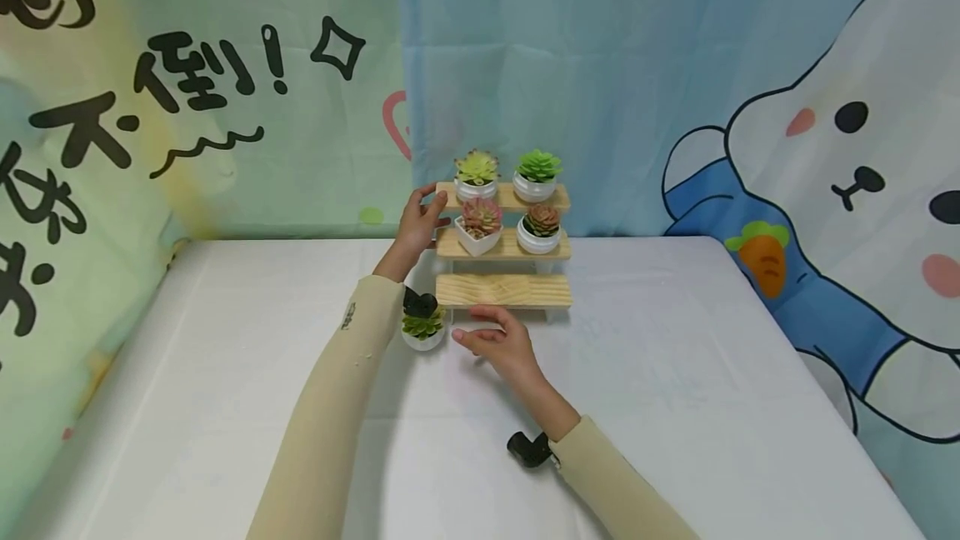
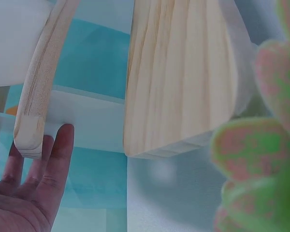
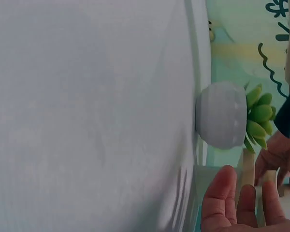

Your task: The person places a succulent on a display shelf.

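Observation:
A three-step wooden plant stand (image 1: 504, 292) stands at the table's back. My left hand (image 1: 420, 227) holds its left end near the top step, thumb above and fingers below; the left wrist view shows fingertips (image 2: 65, 137) beside a plank. My right hand (image 1: 502, 348) is in front of the bottom step, fingers loosely bent with a gap between thumb and forefinger, holding nothing. Left of it, a green potted succulent (image 1: 423, 330) sits on the table, partly hidden by the left wrist camera. In the right wrist view its white pot (image 3: 222, 115) lies beyond the thumb.
The top step bears a yellow-green succulent (image 1: 476, 169) and a bright green one (image 1: 537, 167). On the middle step are a pink succulent (image 1: 481, 217) in a heart-shaped pot and a brownish one (image 1: 542, 222). A white cloth covers the table (image 1: 712, 373); printed curtains (image 1: 600, 65) hang behind.

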Demonstrator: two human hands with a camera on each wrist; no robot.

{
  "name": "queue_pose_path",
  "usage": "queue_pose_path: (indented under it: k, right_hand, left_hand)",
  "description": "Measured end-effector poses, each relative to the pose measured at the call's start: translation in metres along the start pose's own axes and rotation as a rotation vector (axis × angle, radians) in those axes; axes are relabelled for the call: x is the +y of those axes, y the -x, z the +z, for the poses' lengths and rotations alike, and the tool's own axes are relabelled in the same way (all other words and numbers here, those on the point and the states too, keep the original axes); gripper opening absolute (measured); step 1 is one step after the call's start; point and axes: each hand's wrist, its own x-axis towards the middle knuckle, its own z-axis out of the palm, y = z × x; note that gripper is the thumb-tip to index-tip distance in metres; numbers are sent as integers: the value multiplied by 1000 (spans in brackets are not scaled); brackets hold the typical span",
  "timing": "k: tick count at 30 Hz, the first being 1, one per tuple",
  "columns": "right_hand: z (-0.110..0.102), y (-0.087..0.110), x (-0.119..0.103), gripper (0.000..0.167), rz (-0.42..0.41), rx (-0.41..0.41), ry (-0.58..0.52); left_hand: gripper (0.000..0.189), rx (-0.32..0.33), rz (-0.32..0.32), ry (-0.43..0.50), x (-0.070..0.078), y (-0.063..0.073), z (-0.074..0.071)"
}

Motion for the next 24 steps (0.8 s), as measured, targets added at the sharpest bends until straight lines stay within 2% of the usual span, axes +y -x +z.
queue_pose_path:
  k: [9, 17, 21, 24]
  right_hand:
    - [15, -2, 8, 53, 18, -132, 26]
    - [23, -6, 8, 69, 5, -234, 75]
    - [28, -11, 7, 69, -9, -262, 117]
    - [30, -14, 8, 66, 12, -269, 115]
  left_hand:
    - [56, -4, -5, 5, 1, 1, -1]
    - [55, -7, -6, 8, 1, 1, -1]
    - [56, -6, -8, 7, 0, 0, -1]
    - [56, -7, -6, 5, -1, 0, -1]
